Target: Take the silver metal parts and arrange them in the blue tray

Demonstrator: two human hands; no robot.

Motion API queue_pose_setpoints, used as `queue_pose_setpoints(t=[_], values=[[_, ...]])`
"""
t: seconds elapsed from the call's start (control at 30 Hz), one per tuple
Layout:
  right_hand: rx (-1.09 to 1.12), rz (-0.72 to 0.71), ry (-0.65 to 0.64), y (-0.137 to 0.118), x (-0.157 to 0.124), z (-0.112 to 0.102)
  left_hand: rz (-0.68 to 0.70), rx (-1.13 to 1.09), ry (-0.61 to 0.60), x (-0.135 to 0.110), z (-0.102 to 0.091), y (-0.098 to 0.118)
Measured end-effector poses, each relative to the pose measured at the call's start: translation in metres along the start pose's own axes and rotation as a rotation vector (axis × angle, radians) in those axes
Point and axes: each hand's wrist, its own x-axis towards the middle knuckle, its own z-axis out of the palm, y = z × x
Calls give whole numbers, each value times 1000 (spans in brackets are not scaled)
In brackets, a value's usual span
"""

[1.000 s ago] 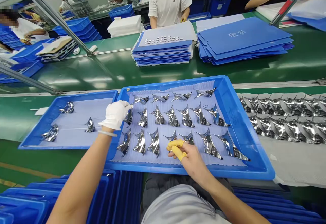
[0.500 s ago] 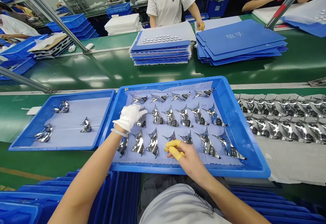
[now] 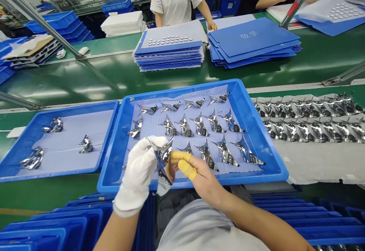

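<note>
My left hand (image 3: 139, 165), in a white glove, pinches a shiny chrome part (image 3: 164, 156) with curved, pointed ends, held upright above the tray's near edge. Yellow finger covers sit on my right hand (image 3: 196, 171); its fingers close on the part's right side, partly hidden behind it. Below and beyond, a blue tray (image 3: 273, 163) lined with pale wrinkled sheet holds rows of similar chrome pieces (image 3: 186, 125). My forearms and hands hide some of the tray's near left part.
On the left stands a second blue tray (image 3: 99, 163) with a few chrome pieces. Rows of chrome parts (image 3: 308, 131) lie on white sheeting at right. Blue sheet stacks (image 3: 171, 59) rest across the green bench, before a person in white (image 3: 176, 3). Stacked blue trays (image 3: 57, 224) sit below.
My left hand has lifted a chrome part from the tray's middle row and brought it nearer to me. My right hand has met it there. The view has shifted somewhat to the right.
</note>
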Motion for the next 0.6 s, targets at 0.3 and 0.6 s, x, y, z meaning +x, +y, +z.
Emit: queue_pose_setpoints(t=[0.3,0.6], values=[[156,154,33,-7,-7,3,-169,-109,23,-25,0,-34],[-239,-119,-15,-16,-15,-4,-158,-24,-240,-38,2,-4]])
